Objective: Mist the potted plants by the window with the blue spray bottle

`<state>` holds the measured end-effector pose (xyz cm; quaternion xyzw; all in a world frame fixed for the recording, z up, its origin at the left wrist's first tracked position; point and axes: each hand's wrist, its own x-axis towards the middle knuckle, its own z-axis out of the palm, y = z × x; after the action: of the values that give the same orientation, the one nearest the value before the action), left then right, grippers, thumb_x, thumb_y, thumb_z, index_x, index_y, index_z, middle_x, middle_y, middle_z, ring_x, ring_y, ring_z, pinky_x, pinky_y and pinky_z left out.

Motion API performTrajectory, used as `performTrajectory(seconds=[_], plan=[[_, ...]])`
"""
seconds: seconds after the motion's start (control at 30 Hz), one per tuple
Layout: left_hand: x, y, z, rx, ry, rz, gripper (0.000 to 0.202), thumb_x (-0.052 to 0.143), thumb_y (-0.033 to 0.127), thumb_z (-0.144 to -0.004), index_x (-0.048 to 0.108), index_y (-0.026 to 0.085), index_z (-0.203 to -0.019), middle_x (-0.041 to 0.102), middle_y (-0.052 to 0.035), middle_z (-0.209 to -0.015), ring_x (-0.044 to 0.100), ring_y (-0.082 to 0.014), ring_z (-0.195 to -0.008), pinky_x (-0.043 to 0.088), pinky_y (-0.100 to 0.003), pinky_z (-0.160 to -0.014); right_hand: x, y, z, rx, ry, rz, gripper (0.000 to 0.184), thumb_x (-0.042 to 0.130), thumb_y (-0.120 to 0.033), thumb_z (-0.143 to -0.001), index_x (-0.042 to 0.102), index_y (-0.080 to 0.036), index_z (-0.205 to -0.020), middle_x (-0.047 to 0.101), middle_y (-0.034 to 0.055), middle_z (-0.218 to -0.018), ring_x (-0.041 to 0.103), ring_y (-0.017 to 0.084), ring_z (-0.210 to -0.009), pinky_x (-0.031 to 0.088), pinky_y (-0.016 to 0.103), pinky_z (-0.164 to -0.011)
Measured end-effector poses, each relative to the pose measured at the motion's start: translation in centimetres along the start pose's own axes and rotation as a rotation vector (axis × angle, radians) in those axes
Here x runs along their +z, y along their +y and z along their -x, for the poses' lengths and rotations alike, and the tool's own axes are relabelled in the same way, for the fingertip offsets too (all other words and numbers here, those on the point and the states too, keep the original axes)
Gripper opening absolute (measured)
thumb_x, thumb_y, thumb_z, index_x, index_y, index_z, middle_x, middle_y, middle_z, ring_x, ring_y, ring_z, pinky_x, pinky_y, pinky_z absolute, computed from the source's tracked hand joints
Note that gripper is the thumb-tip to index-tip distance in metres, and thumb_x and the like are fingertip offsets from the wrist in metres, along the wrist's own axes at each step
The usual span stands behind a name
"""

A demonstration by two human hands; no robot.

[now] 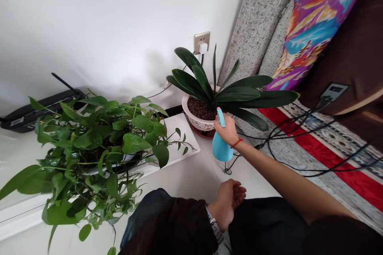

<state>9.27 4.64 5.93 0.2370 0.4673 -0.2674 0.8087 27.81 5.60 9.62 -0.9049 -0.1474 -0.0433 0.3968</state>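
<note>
My right hand (226, 128), with a red cord at the wrist, is wrapped round the neck of a light blue spray bottle (222, 148). The bottle is held upright, just in front of a patterned white flower pot (198, 121). From the pot's dark brown soil grows a plant with long, strap-shaped dark green leaves (239, 95). Nearer to me, my left hand (229, 200) rests between my knees, its fingers curled in together with nothing visible in them. A watch sits on that wrist below a dark sleeve.
At left, a trailing leafy plant (98, 139) spreads over a white cabinet (179, 127). Behind it stands a black router (38, 107). A plugged wall socket (202, 42) is above the pot. Black cables (287, 129) loop across the floor at right, near rolled grey fabric (260, 16).
</note>
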Motion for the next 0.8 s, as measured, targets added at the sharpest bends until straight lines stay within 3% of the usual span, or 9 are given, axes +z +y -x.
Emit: performTrajectory(seconds=[0.23, 0.37, 0.5, 0.57, 0.7, 0.8], plan=[[0.3, 0.0, -0.1, -0.032, -0.015, -0.012, 0.014, 0.044, 0.015, -0.094, 0.053, 0.005, -0.099, 0.061, -0.0066, -0.075, 0.057, -0.0086, -0.055, 0.042, -0.016, -0.054, -0.6, -0.4, -0.3, -0.044, 0.071, -0.016, 0.009, 0.047, -0.022, -0.072, 0.054, -0.019, -0.076, 0.066, 0.0097, -0.082, 0.063, 0.025, -0.08, 0.047, 0.035, -0.078], [0.3, 0.1, -0.1, -0.032, -0.005, -0.013, 0.014, 0.043, 0.015, -0.095, 0.053, 0.006, -0.099, 0.061, -0.0062, -0.074, 0.057, -0.0084, -0.055, 0.042, -0.016, -0.054, -2.1, -1.3, 0.6, -0.088, 0.09, -0.047, 0.009, 0.048, -0.022, -0.072, 0.054, -0.019, -0.077, 0.065, 0.0093, -0.08, 0.063, 0.024, -0.078, 0.048, 0.036, -0.077], [0.2, -0.3, -0.6, -0.03, -0.026, -0.012, 0.016, 0.042, 0.016, -0.095, 0.053, 0.005, -0.099, 0.062, -0.0073, -0.075, 0.058, -0.0088, -0.056, 0.042, -0.016, -0.054, -6.3, -2.5, 2.0, 0.011, 0.04, -0.142, 0.009, 0.052, -0.025, -0.073, 0.056, -0.02, -0.079, 0.064, 0.0043, -0.077, 0.061, 0.019, -0.066, 0.05, 0.031, -0.067], [0.3, -0.4, -0.9, -0.009, -0.045, -0.011, 0.017, 0.044, 0.017, -0.094, 0.055, 0.004, -0.097, 0.062, -0.0074, -0.074, 0.058, -0.0085, -0.057, 0.042, -0.016, -0.055, -9.2, -3.3, 2.2, 0.113, -0.077, -0.211, 0.01, 0.057, -0.028, -0.074, 0.058, -0.02, -0.079, 0.063, 0.002, -0.072, 0.059, 0.016, -0.059, 0.051, 0.029, -0.06], [1.0, -0.1, -1.3, 0.004, -0.062, -0.015, 0.013, 0.048, 0.016, -0.091, 0.055, 0.005, -0.093, 0.06, -0.0052, -0.07, 0.055, -0.0074, -0.054, 0.041, -0.015, -0.053, -14.2, -5.3, 1.1, 0.344, -0.215, -0.316, 0.011, 0.065, -0.028, -0.07, 0.06, -0.019, -0.072, 0.065, 0.0047, -0.07, 0.062, 0.02, -0.058, 0.052, 0.03, -0.051], [1.4, 0.0, -1.5, -0.022, -0.066, -0.014, 0.014, 0.044, 0.013, -0.091, 0.054, 0.004, -0.094, 0.06, -0.0064, -0.07, 0.055, -0.0084, -0.053, 0.04, -0.016, -0.052, -16.0, -7.2, 0.1, 0.474, -0.219, -0.343, 0.013, 0.066, -0.023, -0.066, 0.063, -0.019, -0.079, 0.067, 0.0063, -0.069, 0.063, 0.023, -0.056, 0.052, 0.033, -0.046]])
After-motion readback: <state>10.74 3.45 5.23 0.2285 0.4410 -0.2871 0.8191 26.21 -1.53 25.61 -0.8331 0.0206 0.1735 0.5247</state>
